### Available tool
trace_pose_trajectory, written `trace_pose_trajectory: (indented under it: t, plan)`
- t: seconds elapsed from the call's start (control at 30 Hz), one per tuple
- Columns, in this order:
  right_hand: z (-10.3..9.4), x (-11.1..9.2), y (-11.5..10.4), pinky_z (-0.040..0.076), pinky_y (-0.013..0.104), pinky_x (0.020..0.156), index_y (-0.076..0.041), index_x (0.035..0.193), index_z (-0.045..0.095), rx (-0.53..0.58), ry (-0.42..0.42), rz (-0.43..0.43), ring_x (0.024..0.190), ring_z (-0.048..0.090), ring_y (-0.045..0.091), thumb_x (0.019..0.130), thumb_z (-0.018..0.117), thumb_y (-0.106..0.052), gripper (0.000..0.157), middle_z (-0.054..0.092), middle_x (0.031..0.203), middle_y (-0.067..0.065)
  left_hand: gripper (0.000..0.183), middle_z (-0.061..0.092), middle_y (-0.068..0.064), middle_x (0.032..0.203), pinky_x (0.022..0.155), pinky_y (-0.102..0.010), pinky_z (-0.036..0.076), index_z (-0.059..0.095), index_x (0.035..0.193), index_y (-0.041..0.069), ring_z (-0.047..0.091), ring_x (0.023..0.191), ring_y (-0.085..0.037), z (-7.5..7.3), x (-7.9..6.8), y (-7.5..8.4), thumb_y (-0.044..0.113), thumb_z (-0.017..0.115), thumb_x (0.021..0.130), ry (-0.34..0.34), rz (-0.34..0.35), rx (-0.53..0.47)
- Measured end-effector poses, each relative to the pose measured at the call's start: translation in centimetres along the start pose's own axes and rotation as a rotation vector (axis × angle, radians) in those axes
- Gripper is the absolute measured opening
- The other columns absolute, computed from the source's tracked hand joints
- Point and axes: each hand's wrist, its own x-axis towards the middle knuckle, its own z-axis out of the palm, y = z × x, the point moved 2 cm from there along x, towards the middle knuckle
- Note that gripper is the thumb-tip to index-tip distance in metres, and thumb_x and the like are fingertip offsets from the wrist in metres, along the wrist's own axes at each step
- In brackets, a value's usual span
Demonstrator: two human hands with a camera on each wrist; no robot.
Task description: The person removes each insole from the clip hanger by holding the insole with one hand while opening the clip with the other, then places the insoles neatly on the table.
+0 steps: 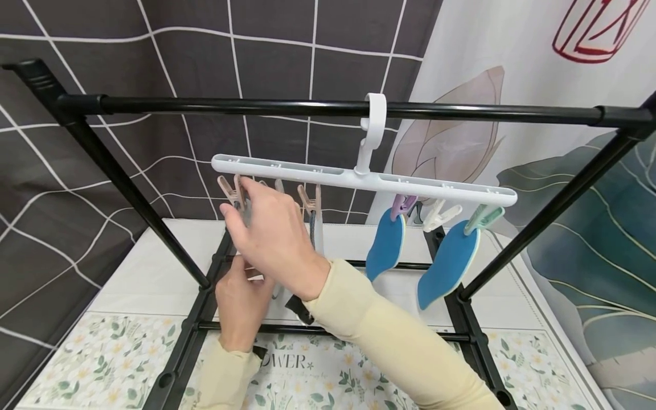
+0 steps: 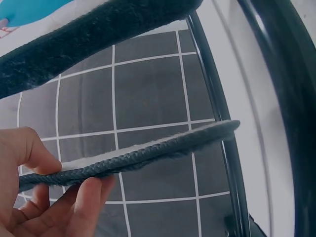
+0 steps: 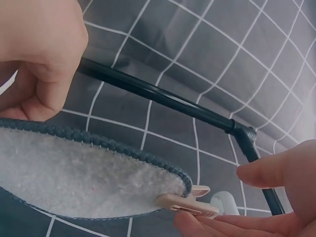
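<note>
A white fleece-lined insole (image 3: 89, 173) with dark stitched edging hangs from a beige clip (image 3: 190, 205) near the left end of the white hanger (image 1: 312, 174). My left hand (image 1: 243, 302) pinches the edge of this insole lower down, thumb on one side and fingers on the other (image 2: 54, 173). Beside the beige clip is my right hand (image 1: 279, 233); its fingers lie along the clip's underside while the thumb stands apart, as the right wrist view shows. A second dark-edged insole (image 2: 98, 42) hangs nearby from another beige clip (image 1: 310, 199), partly hidden by the right hand.
The hanger hooks over a black rack bar (image 1: 230, 106). Two blue insoles (image 1: 386, 242) hang on the right from a purple clip (image 1: 402, 205) and a green clip (image 1: 482, 218), with a white clip (image 1: 439, 215) between. Below lies a floral-printed cover (image 1: 113, 353); behind hangs a dark checked curtain (image 1: 195, 68).
</note>
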Motion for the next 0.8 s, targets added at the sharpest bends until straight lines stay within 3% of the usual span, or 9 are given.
trace_pose_trajectory:
  t: [0.2, 0.43, 0.6, 0.8]
  plan:
    - [0.6, 0.2, -0.6, 0.050, 0.024, 0.059, -0.003, 0.109, 0.060, -0.120, 0.057, -0.040, 0.072, 0.062, 0.011, 0.088, 0.060, -0.023, 0.029, 0.065, 0.086, 0.001, 0.025, 0.066, -0.007, 0.075, 0.050, -0.033, 0.050, 0.059, 0.097, 0.006, 0.064, 0.061, -0.019, 0.1, -0.2, 0.4, 0.015, 0.069, 0.076, 0.003, 0.060, 0.001]
    - [1.7, 0.3, -0.9, 0.049, 0.030, 0.048, -0.009, 0.091, 0.062, -0.328, 0.205, -0.062, 0.058, 0.063, 0.016, 0.085, 0.064, -0.028, 0.020, 0.061, 0.068, -0.003, 0.022, 0.064, -0.006, 0.075, 0.046, -0.031, 0.043, 0.059, 0.098, 0.007, 0.055, 0.052, -0.015, 0.2, -0.6, 0.5, 0.013, 0.067, 0.078, -0.005, 0.076, 0.005]
    - [1.8, 0.3, -0.7, 0.047, 0.027, 0.046, -0.011, 0.093, 0.066, -0.354, 0.295, -0.079, 0.058, 0.064, 0.012, 0.083, 0.067, -0.034, 0.026, 0.066, 0.073, -0.005, 0.025, 0.062, -0.007, 0.073, 0.048, -0.037, 0.044, 0.058, 0.097, 0.006, 0.058, 0.055, -0.022, 0.3, -0.8, 0.4, 0.004, 0.066, 0.074, 0.013, 0.103, 0.006]
    - [2.1, 0.3, -0.8, 0.045, 0.022, 0.046, -0.013, 0.089, 0.067, -0.288, 0.373, -0.108, 0.059, 0.061, 0.004, 0.079, 0.070, -0.039, 0.028, 0.065, 0.072, -0.009, 0.028, 0.059, -0.011, 0.074, 0.049, -0.043, 0.045, 0.058, 0.095, 0.001, 0.058, 0.058, -0.028, 0.1, -1.1, 0.3, -0.011, 0.058, 0.069, 0.040, 0.169, 0.001]
